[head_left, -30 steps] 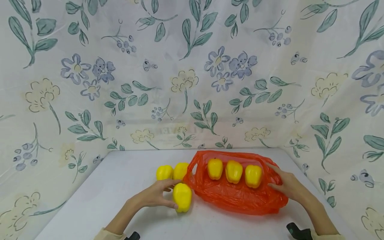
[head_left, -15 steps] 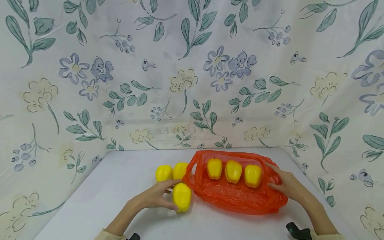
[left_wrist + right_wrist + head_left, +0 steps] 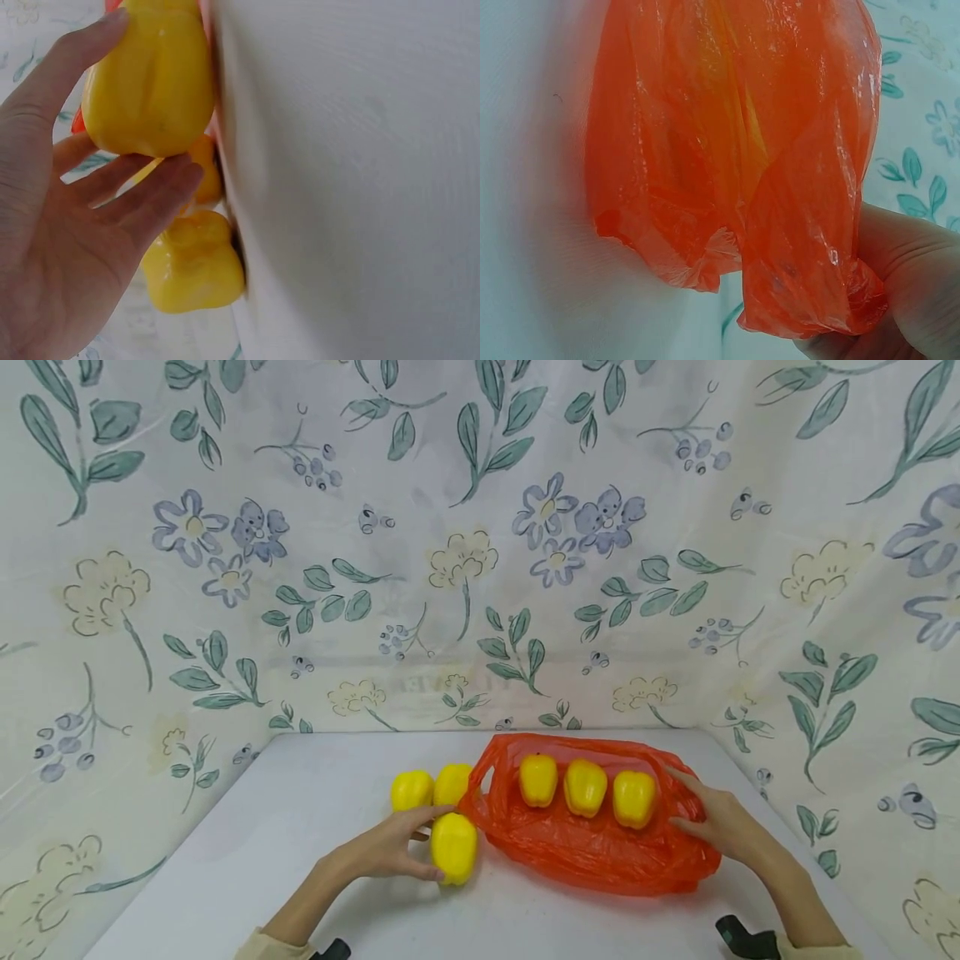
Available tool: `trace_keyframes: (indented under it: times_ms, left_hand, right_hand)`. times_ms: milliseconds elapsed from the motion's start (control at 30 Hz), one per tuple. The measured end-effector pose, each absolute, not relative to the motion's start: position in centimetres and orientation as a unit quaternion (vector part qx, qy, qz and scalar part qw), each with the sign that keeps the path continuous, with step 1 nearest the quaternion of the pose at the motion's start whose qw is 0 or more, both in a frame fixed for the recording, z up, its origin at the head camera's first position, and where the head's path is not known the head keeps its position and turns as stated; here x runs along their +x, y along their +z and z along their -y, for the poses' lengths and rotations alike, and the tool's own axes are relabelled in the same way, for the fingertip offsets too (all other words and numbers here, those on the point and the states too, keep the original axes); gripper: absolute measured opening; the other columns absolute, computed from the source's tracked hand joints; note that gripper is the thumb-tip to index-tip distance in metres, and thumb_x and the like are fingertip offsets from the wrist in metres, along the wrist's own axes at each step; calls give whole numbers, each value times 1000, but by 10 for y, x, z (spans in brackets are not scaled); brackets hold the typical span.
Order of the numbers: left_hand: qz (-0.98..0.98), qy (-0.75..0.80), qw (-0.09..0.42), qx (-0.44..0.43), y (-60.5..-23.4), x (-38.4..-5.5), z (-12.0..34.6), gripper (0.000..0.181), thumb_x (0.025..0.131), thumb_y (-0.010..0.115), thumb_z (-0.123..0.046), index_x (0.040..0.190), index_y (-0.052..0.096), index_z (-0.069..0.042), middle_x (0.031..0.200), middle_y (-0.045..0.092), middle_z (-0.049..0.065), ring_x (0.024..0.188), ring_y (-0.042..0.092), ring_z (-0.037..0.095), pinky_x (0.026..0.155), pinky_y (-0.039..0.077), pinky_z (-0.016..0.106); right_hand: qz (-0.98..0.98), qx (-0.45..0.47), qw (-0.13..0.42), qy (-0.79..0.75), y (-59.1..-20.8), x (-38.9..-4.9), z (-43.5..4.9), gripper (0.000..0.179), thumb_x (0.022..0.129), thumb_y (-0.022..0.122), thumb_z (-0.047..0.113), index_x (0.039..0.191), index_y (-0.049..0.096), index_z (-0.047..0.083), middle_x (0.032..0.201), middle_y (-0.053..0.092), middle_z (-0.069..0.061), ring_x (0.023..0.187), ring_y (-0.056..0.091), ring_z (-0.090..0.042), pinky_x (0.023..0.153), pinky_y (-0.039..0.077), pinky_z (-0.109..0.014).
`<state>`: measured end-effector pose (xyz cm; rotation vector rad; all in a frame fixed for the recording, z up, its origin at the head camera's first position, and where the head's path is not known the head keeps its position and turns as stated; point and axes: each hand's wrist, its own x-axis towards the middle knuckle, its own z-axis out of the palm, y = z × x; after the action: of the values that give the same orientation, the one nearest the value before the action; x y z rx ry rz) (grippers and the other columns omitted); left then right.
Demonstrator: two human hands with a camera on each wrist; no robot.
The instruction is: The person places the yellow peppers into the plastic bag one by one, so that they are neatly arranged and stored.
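My left hand (image 3: 386,847) holds a yellow bell pepper (image 3: 453,849) between thumb and fingers, left of the red plastic bag (image 3: 577,860). In the left wrist view the thumb lies along one side of this pepper (image 3: 150,82), with fingertips at its end. Two more yellow peppers, one at the left (image 3: 412,791) and one by the bag's handle (image 3: 452,786), stand just behind. Three peppers, left (image 3: 538,780), middle (image 3: 586,788) and right (image 3: 633,799), sit in the bag's opening. My right hand (image 3: 716,822) grips the bag's right end; the right wrist view shows crumpled plastic (image 3: 802,277) in its fingers.
Everything rests on a white table (image 3: 300,785). A floral cloth (image 3: 465,610) hangs behind it and at both sides. Dark wrist devices show at the bottom edge near the left sleeve (image 3: 277,947) and the right sleeve (image 3: 817,952).
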<state>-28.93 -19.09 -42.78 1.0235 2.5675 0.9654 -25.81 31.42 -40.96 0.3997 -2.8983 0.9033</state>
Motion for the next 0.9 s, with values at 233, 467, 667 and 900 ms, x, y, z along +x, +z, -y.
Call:
trace_keyframes:
  times_ms: [233, 467, 667, 900]
  left_hand:
    - [-866, 326, 102, 365, -420, -284, 187, 80, 80, 80, -43, 147, 41, -27, 147, 48, -11, 126, 52, 12, 98, 52, 25]
    - [-860, 318, 94, 387, -409, -274, 179, 81, 80, 79, -44, 148, 40, -27, 147, 47, -13, 124, 52, 9, 98, 53, 28]
    - [-848, 342, 98, 393, -397, -268, 171, 79, 79, 79, -41, 147, 40, -30, 147, 47, -14, 121, 54, 9, 98, 53, 28]
    - [-826, 358, 111, 420, -388, -259, 159, 79, 80, 78, -38, 149, 39, -27, 147, 47, -14, 120, 55, 9, 98, 53, 26]
  right_hand:
    - [945, 133, 46, 294, -410, -258, -315, 80, 84, 76, 19, 150, 33, 7, 134, 53, -31, 103, 63, -34, 73, 62, -38]
    - [944, 135, 47, 297, -410, -258, -315, 80, 84, 76, 17, 151, 33, 7, 134, 53, -31, 103, 63, -34, 73, 62, -38]
    - [948, 133, 67, 280, -411, -257, -314, 77, 85, 74, 12, 150, 33, 6, 131, 55, -30, 102, 62, -36, 75, 62, -42]
    - [951, 119, 90, 272, -411, -258, -312, 71, 89, 69, 8, 150, 33, 6, 133, 54, -30, 105, 60, -38, 76, 61, -44]
